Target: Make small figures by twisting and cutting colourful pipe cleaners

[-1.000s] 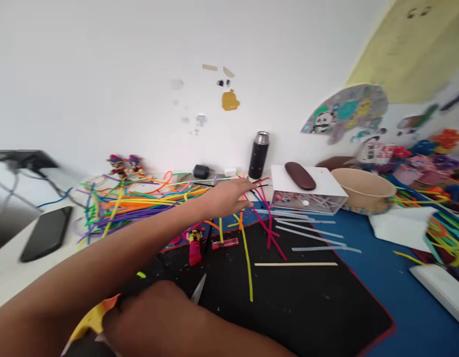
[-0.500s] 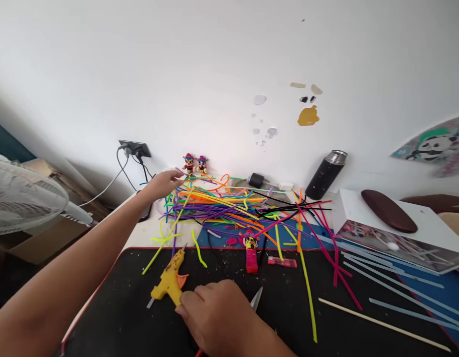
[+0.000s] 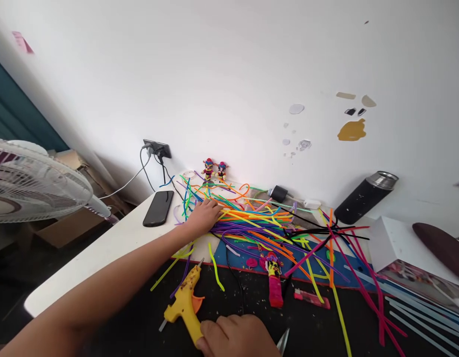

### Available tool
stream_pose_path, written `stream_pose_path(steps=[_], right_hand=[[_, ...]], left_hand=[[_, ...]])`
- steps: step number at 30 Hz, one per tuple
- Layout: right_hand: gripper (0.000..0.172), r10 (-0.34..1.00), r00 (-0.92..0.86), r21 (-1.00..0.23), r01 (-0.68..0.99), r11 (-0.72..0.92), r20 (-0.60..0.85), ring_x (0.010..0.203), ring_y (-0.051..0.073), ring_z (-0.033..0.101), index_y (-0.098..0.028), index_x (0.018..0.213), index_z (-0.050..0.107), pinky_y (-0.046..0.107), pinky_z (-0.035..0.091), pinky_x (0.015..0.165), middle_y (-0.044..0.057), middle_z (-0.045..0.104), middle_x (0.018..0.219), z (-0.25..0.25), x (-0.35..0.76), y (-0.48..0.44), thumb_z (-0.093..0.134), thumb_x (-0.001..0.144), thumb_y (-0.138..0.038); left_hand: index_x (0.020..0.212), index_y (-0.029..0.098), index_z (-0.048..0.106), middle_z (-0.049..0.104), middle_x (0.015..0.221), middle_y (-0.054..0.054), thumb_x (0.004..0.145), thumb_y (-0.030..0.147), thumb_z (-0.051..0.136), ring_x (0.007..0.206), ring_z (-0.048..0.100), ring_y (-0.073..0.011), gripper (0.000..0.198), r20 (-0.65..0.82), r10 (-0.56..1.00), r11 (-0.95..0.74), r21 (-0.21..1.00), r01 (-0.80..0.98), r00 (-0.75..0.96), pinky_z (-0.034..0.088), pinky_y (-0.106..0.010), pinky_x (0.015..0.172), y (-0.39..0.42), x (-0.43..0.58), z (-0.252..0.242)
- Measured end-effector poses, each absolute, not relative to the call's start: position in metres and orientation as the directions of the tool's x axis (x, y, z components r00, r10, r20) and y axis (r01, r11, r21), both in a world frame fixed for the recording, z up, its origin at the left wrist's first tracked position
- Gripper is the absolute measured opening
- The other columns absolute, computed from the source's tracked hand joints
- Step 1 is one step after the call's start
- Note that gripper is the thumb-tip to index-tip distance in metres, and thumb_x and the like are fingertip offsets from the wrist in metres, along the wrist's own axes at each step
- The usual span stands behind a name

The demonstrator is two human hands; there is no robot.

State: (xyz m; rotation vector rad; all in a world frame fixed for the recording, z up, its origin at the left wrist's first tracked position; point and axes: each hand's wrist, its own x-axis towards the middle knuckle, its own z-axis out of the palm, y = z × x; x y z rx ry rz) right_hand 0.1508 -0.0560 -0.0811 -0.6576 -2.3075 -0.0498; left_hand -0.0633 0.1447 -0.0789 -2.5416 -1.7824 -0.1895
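Observation:
My left hand (image 3: pixel 204 216) rests on the left part of a heap of coloured pipe cleaners (image 3: pixel 252 218), fingers stretched over the orange and yellow ones. My closed right hand (image 3: pixel 240 337), at the bottom edge, has its thumb and fingers round the handle end of a yellow hot glue gun (image 3: pixel 184 307). The gun lies on the black mat (image 3: pixel 133 307), nozzle pointing away, a clear glue stick poking from its back. Right of this hand a metal blade tip (image 3: pixel 283 341) shows; the rest is hidden. A pink and yellow pipe-cleaner figure (image 3: pixel 274 282) lies beyond.
Two small figures (image 3: pixel 214 170) stand against the wall. A phone (image 3: pixel 158 208) lies at the left, near a fan (image 3: pixel 39 183). A pink lighter (image 3: pixel 312 298), clear glue sticks (image 3: pixel 423 317), a black flask (image 3: pixel 365 197) and a white box (image 3: pixel 393 238) are at the right.
My left hand has moved right, from the left end of the heap onto the pipe cleaners. My right hand stays at the glue gun. The view has turned left, uncovering the phone.

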Motion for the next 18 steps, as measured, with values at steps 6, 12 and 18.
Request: stream_pose_path(steps=[6,12,18], right_hand=[[0.029,0.467,-0.612,-0.142,0.504,0.852,0.638,0.035,0.015,0.056,-0.025,0.081,0.048,0.038,0.018,0.037,-0.005,0.059,0.052,-0.09,0.148,-0.058,0.047,0.107,-0.037],[0.027,0.495,-0.708,-0.138,0.499,0.855,0.504,0.04,0.017,0.061,-0.024,0.083,0.052,0.038,0.02,0.037,-0.005,0.065,0.059,-0.098,0.153,-0.057,0.072,0.092,-0.039],[0.029,0.501,-0.77,-0.133,0.492,0.861,0.396,0.045,0.018,0.065,-0.023,0.085,0.055,0.038,0.024,0.039,-0.005,0.069,0.064,-0.095,0.155,-0.058,0.08,0.088,-0.038]], left_hand=[[0.114,0.017,0.072,0.068,0.111,-0.016,0.111,0.038,0.04,0.109,0.06,-0.0322,0.038,0.135,0.934,-0.321,-0.083,0.943,0.33,0.044,-0.046,0.094,0.134,-0.057,-0.075],[0.109,0.018,0.071,0.07,0.109,-0.014,0.11,0.031,0.044,0.11,0.062,-0.0304,0.03,0.118,0.929,-0.339,-0.103,0.935,0.35,0.047,-0.042,0.093,0.133,-0.056,-0.071],[0.138,0.022,0.061,0.067,0.133,-0.012,0.106,0.025,0.048,0.124,0.062,-0.0267,0.034,0.124,0.945,-0.301,-0.044,0.953,0.304,0.051,-0.036,0.096,0.151,-0.065,-0.059]])
